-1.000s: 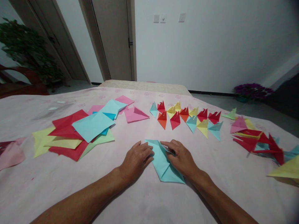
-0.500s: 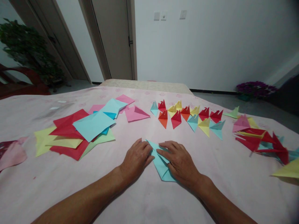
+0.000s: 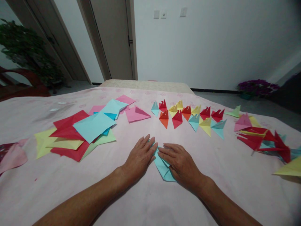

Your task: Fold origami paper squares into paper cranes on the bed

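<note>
A light blue sheet of origami paper [image 3: 163, 171], partly folded, lies on the table in front of me with its wide end toward me. My left hand [image 3: 141, 155] rests with fingers stretched out over its far left edge and tip. Flat on its right side lies my right hand [image 3: 182, 161], fingers extended and pointing left. The paper's far tip and right part are hidden under my hands. Beyond them stand several small folded paper cranes [image 3: 177, 119] in red, yellow, orange and light blue.
Loose coloured paper sheets [image 3: 94, 125] are piled at the left. More folded paper pieces [image 3: 258, 141] lie heaped at the right. A pink cloth [image 3: 14, 157] sits at the left edge. The patterned tablecloth [image 3: 117, 201] covers the table.
My left hand has spread its fingers flat and slid forward over the paper's far tip. My right hand has stayed nearly in place, its fingers now straighter and closer together.
</note>
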`<state>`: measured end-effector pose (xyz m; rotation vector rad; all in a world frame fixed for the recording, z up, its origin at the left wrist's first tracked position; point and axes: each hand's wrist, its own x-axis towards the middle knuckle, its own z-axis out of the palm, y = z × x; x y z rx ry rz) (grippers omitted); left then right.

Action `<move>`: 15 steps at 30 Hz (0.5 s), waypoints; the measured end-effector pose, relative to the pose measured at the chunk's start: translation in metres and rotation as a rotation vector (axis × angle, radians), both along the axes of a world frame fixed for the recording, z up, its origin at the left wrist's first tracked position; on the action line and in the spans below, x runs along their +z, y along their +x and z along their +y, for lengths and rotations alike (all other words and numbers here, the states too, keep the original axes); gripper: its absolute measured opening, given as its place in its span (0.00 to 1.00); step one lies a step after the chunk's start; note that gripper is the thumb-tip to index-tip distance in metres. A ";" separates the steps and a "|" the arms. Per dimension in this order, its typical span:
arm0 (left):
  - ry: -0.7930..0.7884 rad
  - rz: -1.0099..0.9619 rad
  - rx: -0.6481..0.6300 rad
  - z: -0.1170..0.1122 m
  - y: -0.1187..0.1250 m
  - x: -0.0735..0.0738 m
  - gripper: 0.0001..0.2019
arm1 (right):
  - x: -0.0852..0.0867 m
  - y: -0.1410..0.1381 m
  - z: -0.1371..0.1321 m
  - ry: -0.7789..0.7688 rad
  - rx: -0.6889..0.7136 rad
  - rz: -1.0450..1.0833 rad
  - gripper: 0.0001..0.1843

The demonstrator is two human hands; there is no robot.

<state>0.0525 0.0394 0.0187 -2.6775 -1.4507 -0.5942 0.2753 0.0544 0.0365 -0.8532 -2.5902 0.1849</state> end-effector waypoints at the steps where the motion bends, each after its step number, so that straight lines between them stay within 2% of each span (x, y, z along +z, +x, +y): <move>1: -0.007 0.023 -0.023 0.001 0.000 0.000 0.22 | -0.001 0.000 0.000 0.004 0.004 0.001 0.35; 5: -0.040 0.090 -0.041 0.002 -0.001 0.000 0.21 | -0.002 0.001 0.000 0.011 0.017 0.007 0.35; 15: -0.041 0.121 0.076 0.004 -0.005 0.002 0.26 | -0.005 0.002 -0.002 0.017 0.015 0.034 0.32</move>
